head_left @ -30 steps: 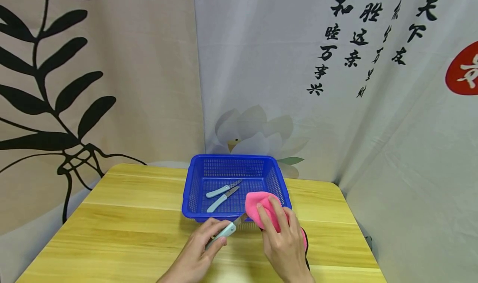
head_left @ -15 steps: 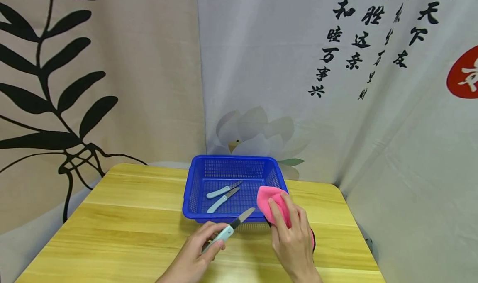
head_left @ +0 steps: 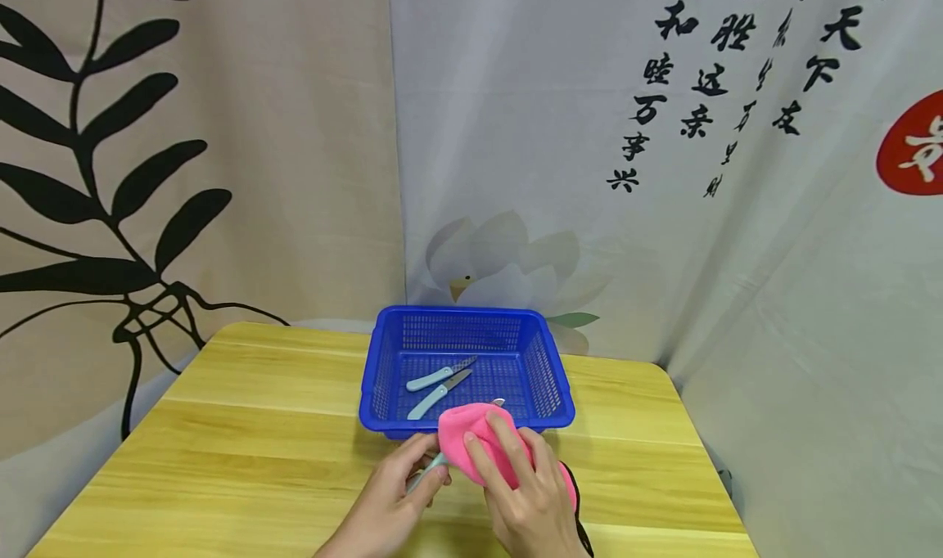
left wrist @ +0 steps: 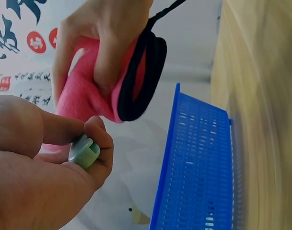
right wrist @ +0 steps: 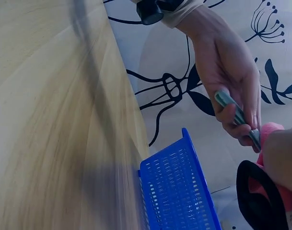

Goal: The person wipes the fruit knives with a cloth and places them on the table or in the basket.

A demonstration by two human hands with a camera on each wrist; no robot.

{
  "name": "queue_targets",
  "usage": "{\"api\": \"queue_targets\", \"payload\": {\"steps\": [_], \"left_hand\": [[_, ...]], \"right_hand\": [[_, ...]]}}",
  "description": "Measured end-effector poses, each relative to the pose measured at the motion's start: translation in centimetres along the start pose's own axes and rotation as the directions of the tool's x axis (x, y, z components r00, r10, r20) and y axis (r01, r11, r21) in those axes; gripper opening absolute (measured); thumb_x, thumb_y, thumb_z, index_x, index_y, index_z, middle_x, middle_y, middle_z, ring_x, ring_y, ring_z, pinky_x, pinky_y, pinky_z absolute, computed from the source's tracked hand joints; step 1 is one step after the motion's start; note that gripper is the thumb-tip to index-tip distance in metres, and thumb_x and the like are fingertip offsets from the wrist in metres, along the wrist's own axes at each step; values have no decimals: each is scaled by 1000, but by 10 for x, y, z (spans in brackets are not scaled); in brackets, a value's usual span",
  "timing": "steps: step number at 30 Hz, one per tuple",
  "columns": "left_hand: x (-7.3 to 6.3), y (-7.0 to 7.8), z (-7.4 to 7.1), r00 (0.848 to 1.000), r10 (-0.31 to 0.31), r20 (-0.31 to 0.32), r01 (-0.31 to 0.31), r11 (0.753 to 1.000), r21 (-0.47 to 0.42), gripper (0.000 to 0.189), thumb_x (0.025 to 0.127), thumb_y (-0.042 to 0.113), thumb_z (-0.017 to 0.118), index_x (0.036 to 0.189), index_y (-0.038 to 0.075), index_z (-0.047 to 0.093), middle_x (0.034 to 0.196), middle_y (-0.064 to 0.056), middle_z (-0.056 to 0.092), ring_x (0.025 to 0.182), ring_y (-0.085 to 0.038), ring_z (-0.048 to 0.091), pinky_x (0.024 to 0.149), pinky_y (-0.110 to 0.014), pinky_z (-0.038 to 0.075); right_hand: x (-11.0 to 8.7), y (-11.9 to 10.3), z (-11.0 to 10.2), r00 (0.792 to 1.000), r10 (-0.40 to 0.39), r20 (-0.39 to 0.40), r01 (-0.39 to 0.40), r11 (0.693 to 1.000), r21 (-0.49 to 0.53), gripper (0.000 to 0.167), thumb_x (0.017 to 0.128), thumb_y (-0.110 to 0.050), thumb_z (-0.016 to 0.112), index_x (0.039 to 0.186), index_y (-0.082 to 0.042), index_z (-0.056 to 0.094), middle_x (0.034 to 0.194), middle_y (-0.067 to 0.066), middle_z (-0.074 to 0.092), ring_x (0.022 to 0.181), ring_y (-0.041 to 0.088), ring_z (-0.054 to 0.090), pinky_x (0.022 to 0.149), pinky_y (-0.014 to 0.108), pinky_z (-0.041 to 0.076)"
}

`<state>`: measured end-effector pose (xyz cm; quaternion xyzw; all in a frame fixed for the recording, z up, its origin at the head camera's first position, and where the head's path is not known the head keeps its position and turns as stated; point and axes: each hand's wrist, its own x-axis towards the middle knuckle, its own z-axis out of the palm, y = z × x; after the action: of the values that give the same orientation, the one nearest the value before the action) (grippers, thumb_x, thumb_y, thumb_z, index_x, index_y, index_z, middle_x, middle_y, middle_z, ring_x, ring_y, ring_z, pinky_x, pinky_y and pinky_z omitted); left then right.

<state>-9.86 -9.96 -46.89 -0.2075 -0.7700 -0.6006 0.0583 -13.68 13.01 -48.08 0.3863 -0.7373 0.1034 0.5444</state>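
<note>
My left hand (head_left: 390, 492) grips the pale blue handle of a folding knife (left wrist: 85, 152), its blade pointing away to the right. In my right hand (head_left: 536, 501) is a pink cloth (head_left: 466, 439) with black edging, pinched around the knife's blade. The cloth hides most of the blade; only the tip shows past its far edge in the head view. Both hands are above the table, just in front of a blue plastic basket (head_left: 466, 312). Inside it lie two similar knives, an upper one (head_left: 429, 379) and a lower one (head_left: 426, 404), blades unfolded.
The basket stands at the back middle of the wooden table (head_left: 280, 427). Behind the table hangs a printed curtain (head_left: 309, 132) with dark leaves and writing. A black cord (head_left: 584, 537) trails from the cloth by the right hand.
My right hand first drew the cloth right, off the blade tip, baring the blade. It has since come back left and covers the blade up to the handle. My left hand stays nearly still.
</note>
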Motion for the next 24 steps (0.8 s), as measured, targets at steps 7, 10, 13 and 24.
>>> {"api": "queue_targets", "payload": {"steps": [7,10,13,24], "left_hand": [[-2,-2,1,998,62,-2,-62,998,25,30,114,10,65,142,7,71,107,-4,67,95,1,59,73,-23,57],[-2,-1,0,1000,27,13,-27,999,18,33,114,12,64,146,5,70,110,-4,69,96,1,59,75,-23,57],[-2,2,-2,999,-17,32,16,1000,6,35,115,13,62,148,3,68,111,-7,71,95,0,60,73,-23,57],[-2,4,-5,998,-6,56,5,1000,18,34,114,17,65,147,6,70,110,-8,69,91,-1,58,67,-23,54]], "right_hand": [[-2,-1,1,1000,-3,19,4,999,-42,37,109,-13,49,126,-12,82,136,21,76,97,39,65,75,45,59],[-1,1,1,1000,8,16,-7,999,-44,37,109,-12,49,126,-12,82,136,22,76,96,39,65,76,46,59],[0,4,0,1000,25,14,-25,998,-49,38,109,-11,49,128,-12,82,136,22,76,96,40,66,77,46,58],[-1,15,-6,991,127,51,-123,990,-69,39,114,-15,48,134,-12,81,142,22,75,99,41,65,79,49,60]]}}
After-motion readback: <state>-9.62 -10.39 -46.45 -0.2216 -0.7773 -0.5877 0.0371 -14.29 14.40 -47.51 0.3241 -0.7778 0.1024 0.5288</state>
